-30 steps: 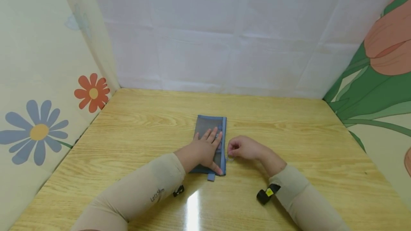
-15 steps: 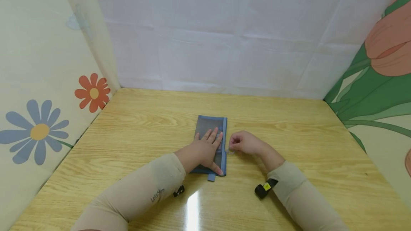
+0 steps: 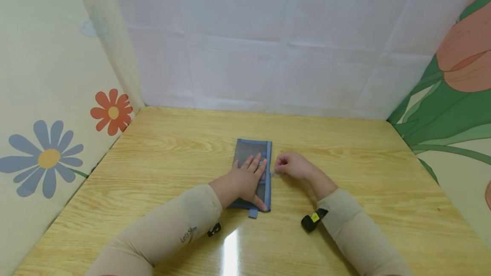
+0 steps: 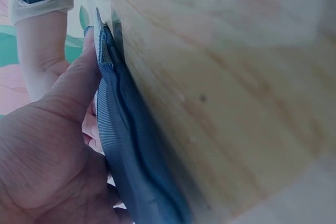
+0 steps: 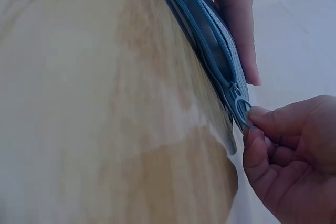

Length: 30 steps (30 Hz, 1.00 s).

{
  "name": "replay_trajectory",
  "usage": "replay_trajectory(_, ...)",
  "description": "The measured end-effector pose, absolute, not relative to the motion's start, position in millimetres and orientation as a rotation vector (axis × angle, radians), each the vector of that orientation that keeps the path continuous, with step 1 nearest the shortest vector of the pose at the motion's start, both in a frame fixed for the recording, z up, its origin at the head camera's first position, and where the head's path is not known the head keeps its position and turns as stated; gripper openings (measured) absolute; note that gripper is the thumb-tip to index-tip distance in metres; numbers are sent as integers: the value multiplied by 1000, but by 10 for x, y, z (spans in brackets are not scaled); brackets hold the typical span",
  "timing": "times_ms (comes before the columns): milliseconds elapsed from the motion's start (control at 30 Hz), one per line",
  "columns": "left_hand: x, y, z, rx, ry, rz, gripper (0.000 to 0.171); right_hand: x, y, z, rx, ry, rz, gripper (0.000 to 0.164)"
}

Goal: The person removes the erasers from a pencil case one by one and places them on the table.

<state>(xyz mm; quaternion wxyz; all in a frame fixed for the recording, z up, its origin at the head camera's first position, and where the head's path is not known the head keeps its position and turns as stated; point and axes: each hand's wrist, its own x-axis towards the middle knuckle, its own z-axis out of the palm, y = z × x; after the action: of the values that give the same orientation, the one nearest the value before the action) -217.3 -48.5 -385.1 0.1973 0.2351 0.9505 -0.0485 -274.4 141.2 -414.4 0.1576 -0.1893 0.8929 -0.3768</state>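
A blue mesh zipper pouch [image 3: 249, 146] lies flat on the wooden table. My left hand [image 3: 245, 180] rests on it with fingers spread; in the left wrist view, that hand [image 4: 47, 156] is against the pouch [image 4: 136, 145]. To the right of the pouch, my right hand [image 3: 295, 166] pinches the zipper's ring pull [image 5: 242, 111] between thumb and index finger. Beyond the slider [image 5: 234, 86] in the right wrist view, the zipper teeth [image 5: 207, 19] stand apart. Through the mesh, something darker shows inside, too unclear to name.
The wooden table [image 3: 184, 139] extends on all sides of the pouch. A white cloth [image 3: 238, 54] hangs behind it. Flower-printed panels [image 3: 50, 76] flank the table left and right. A fabric tab [image 3: 253, 213] sticks out from the pouch's near end.
My right hand has moved away from me along the pouch's right edge, taking the ring pull with it. The left hand has stayed in place on the pouch.
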Motion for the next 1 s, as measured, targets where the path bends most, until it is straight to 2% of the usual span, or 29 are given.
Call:
replay_trajectory(233, -2176, -485, -3870, 665, 2658, -146, 131, -2804, 1385, -4131, -397, 2598, -1085, 8)
replay_trajectory(1000, -2172, -476, -3857, 658, 2654, -130, 130, -2992, 1320, -4151, -184, 2715, -1128, 6)
